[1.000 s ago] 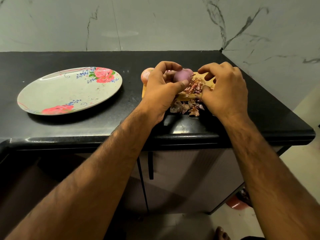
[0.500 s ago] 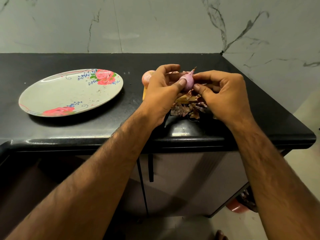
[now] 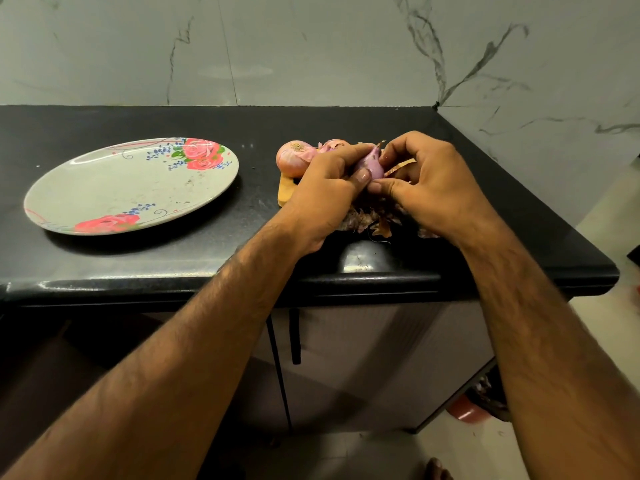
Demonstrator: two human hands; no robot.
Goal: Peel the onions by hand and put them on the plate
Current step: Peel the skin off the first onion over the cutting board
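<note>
Near the right front edge of the black stone worktop [image 3: 242, 237], the left hand [image 3: 325, 188] and right hand [image 3: 429, 181] pinch a small purple onion [image 3: 372, 164] with curled fingers, above dry peel scraps [image 3: 374, 220]. Pink unpeeled onions [image 3: 294, 157] sit just behind. The oval floral plate [image 3: 104, 188] lies at the left, well apart.

The small onion [image 3: 372, 164] held between the left hand [image 3: 325, 192] and the right hand [image 3: 429, 188] looks smooth and a bit shiny. Just behind the left hand, the big onion [image 3: 292, 159] has a dry, papery pink skin. Under both hands lie loose skins [image 3: 374, 220], thin, crinkly and dry like old paper. A corner of a board [image 3: 285, 192] peeks out beside the left hand and looks like pale matt wood. The tabletop [image 3: 242, 237] is black, hard and glossy like polished stone, with tiny specks. Well to the left of the left hand, the plate [image 3: 131, 188] is smooth and shiny, with printed roses. The wall [image 3: 311, 46] behind the hands looks like smooth marble.
</note>
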